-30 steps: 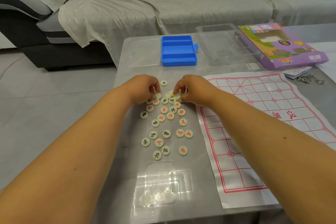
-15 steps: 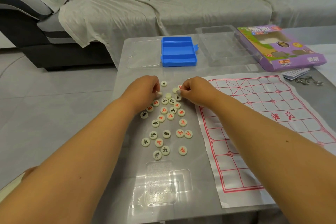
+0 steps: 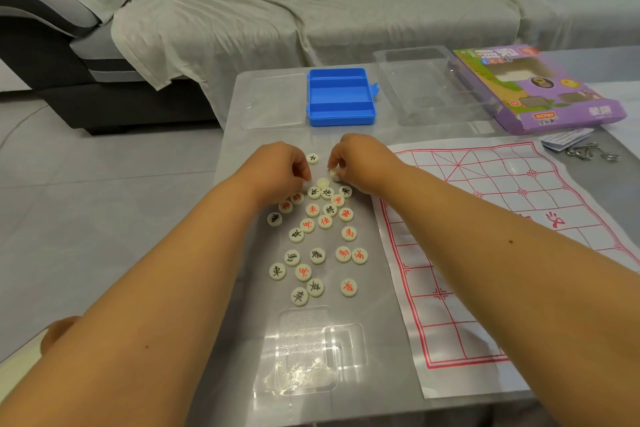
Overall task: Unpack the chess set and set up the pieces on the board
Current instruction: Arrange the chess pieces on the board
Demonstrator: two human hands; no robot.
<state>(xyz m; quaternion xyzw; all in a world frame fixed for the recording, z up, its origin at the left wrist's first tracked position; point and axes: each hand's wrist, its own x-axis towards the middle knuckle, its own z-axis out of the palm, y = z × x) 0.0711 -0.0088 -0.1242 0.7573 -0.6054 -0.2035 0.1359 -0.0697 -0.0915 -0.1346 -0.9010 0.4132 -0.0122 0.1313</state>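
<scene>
Several round white chess pieces with red or black characters lie loose on the grey table, left of the paper board with its red grid. My left hand hovers over the far end of the pile with curled fingers touching a piece. My right hand pinches one white piece between thumb and fingers just above the pile. One blank-side piece lies between the hands. A single piece sits apart beyond them.
An open blue case stands at the table's far edge, with a clear lid on its left and a clear tray on its right. A purple box, a booklet and metal rings lie far right. A clear insert lies near me. A sofa stands behind.
Both hands have shifted slightly away from me along the pile. My right hand has lifted one piece off the table.
</scene>
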